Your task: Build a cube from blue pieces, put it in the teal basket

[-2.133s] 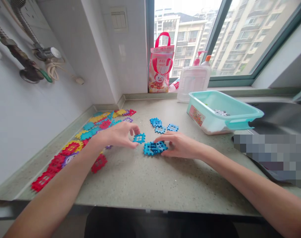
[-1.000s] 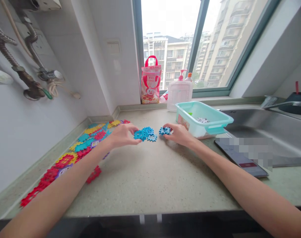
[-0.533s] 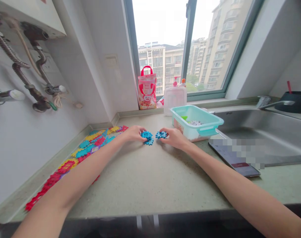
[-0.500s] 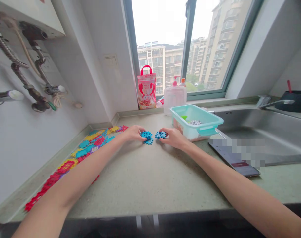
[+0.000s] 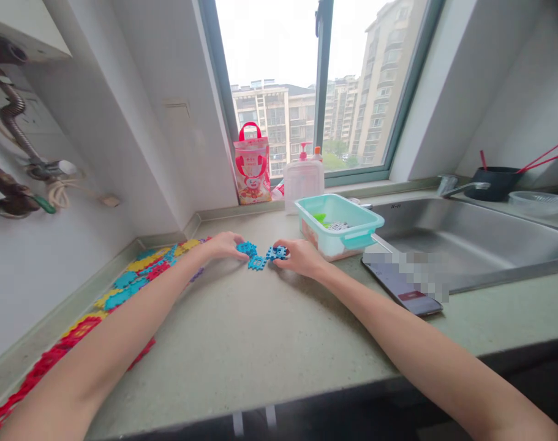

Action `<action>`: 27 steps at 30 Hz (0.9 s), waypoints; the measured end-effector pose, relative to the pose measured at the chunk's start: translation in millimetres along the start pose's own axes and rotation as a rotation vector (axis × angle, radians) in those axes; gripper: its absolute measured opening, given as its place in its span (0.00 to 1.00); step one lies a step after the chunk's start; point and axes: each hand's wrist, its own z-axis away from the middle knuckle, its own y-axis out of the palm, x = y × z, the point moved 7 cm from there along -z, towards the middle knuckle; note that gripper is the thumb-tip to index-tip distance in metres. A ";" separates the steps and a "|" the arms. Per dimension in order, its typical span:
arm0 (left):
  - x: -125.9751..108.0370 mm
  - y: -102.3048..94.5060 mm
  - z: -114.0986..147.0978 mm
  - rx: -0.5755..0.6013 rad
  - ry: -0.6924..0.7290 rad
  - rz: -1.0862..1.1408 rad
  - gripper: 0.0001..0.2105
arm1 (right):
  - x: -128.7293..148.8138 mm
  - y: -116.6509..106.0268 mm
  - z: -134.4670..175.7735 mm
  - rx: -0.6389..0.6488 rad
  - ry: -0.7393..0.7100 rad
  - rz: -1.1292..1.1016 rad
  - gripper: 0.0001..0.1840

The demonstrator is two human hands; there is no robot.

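Over the middle of the counter, my left hand (image 5: 227,245) pinches a round blue toothed plastic building piece (image 5: 247,248) between thumb and fingers. Just below and right of it is a lighter blue square piece (image 5: 257,263) with a lattice centre, which seems to touch the round one; whether they are joined I cannot tell. My right hand (image 5: 297,257) is closed on a dark blue and pale lattice building piece (image 5: 276,252), held close to the right side of the light blue square. My fingertips partly cover both held pieces.
Red, yellow, blue and purple toothed pieces (image 5: 122,288) lie along the wall at left. A turquoise tub (image 5: 365,236) with more pieces stands right of my hands. Beyond are a phone (image 5: 405,285), a steel sink (image 5: 448,245), a pink bag (image 5: 253,174) and a pump bottle (image 5: 303,184).
My view has turned to the right, so everything sits further left. The light blue square now shows more clearly below the round piece, and the right-hand piece has come closer to it.
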 end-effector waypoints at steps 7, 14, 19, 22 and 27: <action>2.9 -0.1 -1.6 0.023 -0.009 -0.086 0.24 | 16.8 1.5 -4.1 -0.024 -0.071 -0.068 0.23; 25.5 -8.9 46.0 0.123 -0.132 -0.032 0.20 | 36.8 37.0 -14.0 0.137 -0.129 0.074 0.25; 12.5 -5.2 88.9 0.130 -0.010 -0.012 0.15 | 34.7 45.7 -15.1 0.151 -0.161 0.061 0.25; -3.5 0.8 106.2 0.110 0.030 0.027 0.15 | 32.4 46.2 -15.3 0.137 -0.149 0.043 0.26; -30.9 13.4 109.9 0.033 0.012 0.093 0.19 | 24.4 33.3 -16.6 0.081 -0.089 -0.085 0.25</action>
